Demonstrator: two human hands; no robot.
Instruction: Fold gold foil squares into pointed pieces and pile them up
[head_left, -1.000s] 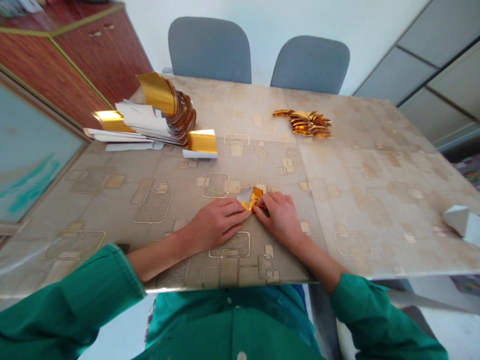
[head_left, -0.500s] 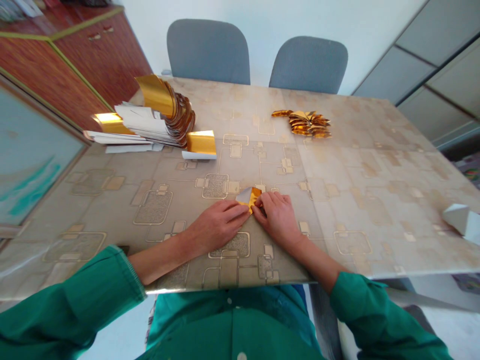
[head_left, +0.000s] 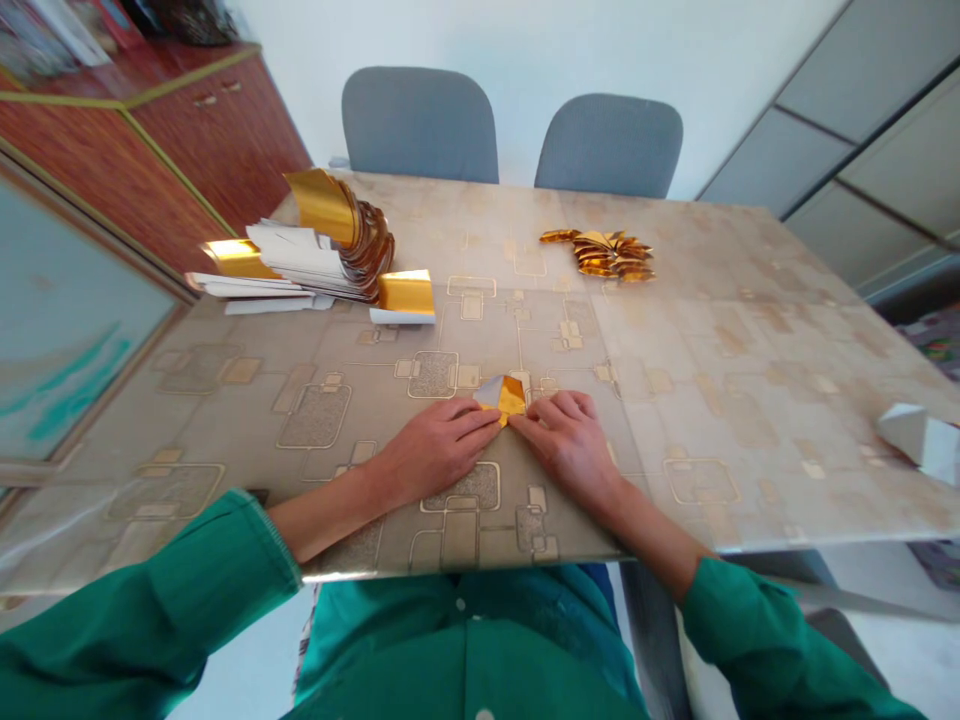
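Observation:
A small piece of gold foil paper (head_left: 512, 394), partly folded with a white-grey flap on its left side, lies on the table in front of me. My left hand (head_left: 442, 445) keeps its fingers together and pins the paper's near left edge down. At the near right corner, my right hand (head_left: 568, 440) has its index fingertip pressed on the paper, while its other fingers are curled. The paper's near tip is partly hidden under the fingertips.
A fanned stack of gold and white paper sheets (head_left: 300, 255) stands at the back left, with a loose gold sheet (head_left: 406, 292) beside it. Folded gold pieces (head_left: 611, 254) are piled at the back right. A white folded paper (head_left: 919, 440) sits at the right edge. Two chairs (head_left: 420, 125) stand behind.
My right hand has slid slightly right and flattened, its fingers uncovering more of the gold face. My left hand stays on the paper. The camera view has tilted up a little.

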